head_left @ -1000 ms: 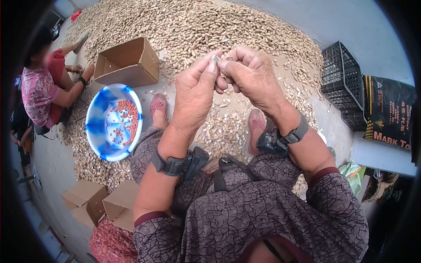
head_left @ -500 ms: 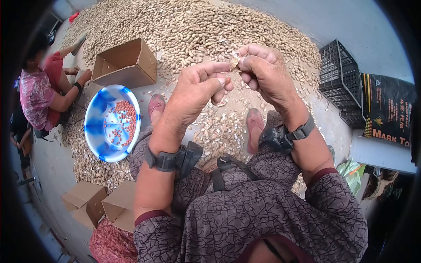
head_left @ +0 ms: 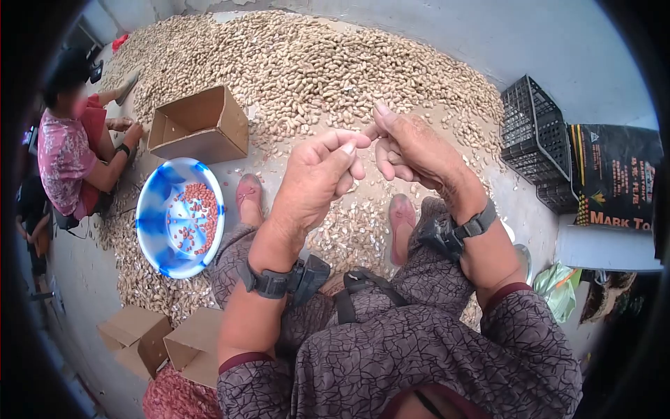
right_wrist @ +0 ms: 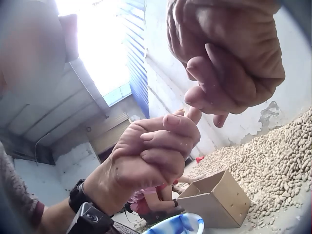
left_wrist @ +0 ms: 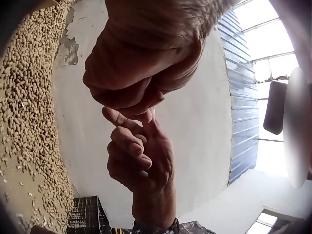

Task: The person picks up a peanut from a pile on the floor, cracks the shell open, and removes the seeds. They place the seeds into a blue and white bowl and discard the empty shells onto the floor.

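In the head view, the left hand (head_left: pixel 310 178) has its thumb pressed against its curled fingers. A small tan peanut piece (right_wrist: pixel 181 112) shows at its fingertips in the right wrist view; shell or kernel, I cannot tell. The right hand (head_left: pixel 419 150) meets the left fingertips, its thumb raised and apart, its lower fingers loosely bent, with nothing seen in its grasp. Both hands are above shell-strewn floor between the wearer's shoes. A blue-and-white basin (head_left: pixel 157 234) left of them holds reddish kernels (head_left: pixel 202 209).
Behind the hands spreads a large heap of unshelled peanuts (head_left: pixel 314 63). An open cardboard box (head_left: pixel 216 133) stands above the basin, beside a seated person (head_left: pixel 66 153). Black crates (head_left: pixel 534 133) and a black sack (head_left: pixel 614 174) are at the right; two cartons (head_left: pixel 136 328) lie lower left.
The shell between the right fingers is no longer seen there, and the right thumb has lifted away. The left thumb and fingers have closed together over where a reddish kernel showed.
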A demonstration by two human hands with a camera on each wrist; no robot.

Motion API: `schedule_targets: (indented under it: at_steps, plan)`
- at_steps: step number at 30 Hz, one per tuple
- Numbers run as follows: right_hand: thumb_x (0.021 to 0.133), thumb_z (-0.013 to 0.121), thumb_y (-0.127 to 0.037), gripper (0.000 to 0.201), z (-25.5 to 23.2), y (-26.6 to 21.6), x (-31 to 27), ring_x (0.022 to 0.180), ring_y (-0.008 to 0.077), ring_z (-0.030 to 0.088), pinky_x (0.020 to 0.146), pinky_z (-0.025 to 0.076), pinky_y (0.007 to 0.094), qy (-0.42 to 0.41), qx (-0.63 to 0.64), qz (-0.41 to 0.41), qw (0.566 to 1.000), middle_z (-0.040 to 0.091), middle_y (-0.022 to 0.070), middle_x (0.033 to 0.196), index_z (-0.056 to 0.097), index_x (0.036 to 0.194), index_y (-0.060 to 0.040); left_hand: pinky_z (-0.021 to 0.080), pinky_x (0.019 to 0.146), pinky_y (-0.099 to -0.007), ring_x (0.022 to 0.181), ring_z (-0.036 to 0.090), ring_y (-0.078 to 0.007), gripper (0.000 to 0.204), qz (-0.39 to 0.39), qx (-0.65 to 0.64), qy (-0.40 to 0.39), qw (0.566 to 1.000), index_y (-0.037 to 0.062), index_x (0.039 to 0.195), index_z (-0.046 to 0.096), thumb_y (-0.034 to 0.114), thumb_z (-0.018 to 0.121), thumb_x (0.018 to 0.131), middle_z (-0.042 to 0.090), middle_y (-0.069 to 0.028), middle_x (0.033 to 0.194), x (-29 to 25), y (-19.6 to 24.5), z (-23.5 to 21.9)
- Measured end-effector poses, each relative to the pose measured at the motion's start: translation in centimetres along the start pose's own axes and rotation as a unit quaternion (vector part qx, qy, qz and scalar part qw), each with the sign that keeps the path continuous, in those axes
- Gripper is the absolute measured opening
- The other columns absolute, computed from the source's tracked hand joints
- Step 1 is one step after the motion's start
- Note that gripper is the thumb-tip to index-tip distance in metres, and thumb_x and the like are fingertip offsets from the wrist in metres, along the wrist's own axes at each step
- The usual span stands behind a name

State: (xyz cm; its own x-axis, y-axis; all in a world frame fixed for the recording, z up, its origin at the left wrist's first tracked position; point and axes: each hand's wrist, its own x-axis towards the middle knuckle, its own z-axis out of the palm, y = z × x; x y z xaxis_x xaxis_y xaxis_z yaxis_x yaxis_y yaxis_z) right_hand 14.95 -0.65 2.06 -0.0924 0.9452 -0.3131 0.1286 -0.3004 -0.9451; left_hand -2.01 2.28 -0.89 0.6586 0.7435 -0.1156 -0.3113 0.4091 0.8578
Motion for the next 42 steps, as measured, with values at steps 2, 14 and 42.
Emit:
schedule_targets:
  at_steps: [2,14,42]
  plan:
    - [0.092,0.027,-0.043,0.051,0.2,0.3,0.4,0.034,0.0044,0.036,0.031,0.026,0.0154,0.007,0.026,0.045,0.999,0.050,0.0039,0.050,0.055,0.083,0.0000,0.032,0.043,-0.0146,0.051,0.044,-0.0035,0.021,-0.007,0.029,-0.021,0.999,-0.0040,0.099,0.054,0.010,0.047,0.085,0.055,-0.0027,0.068,0.0,-0.2,1.0]
    - [0.089,0.032,-0.048,0.052,1.6,-0.5,0.1,0.036,0.0032,0.034,0.032,0.024,0.0157,0.017,0.034,0.039,0.998,0.047,0.0000,0.055,0.055,0.076,-0.0032,0.040,0.051,-0.0165,0.059,0.050,-0.0043,0.007,0.006,0.097,0.076,0.992,-0.0010,0.080,0.055,0.006,0.055,0.081,0.057,-0.0029,0.065,0.5,-0.7,1.5]
    - [0.079,0.053,-0.005,0.011,0.9,-0.7,-1.0,0.055,0.0025,0.049,0.045,0.039,0.0149,0.064,0.092,-0.105,0.988,0.057,0.0022,0.068,0.058,0.086,0.0018,0.037,0.050,-0.0151,0.061,0.049,-0.0045,0.015,0.085,-0.021,0.066,0.994,-0.0001,0.092,0.055,0.009,0.057,0.081,0.055,-0.0008,0.072,0.5,-0.8,1.1]
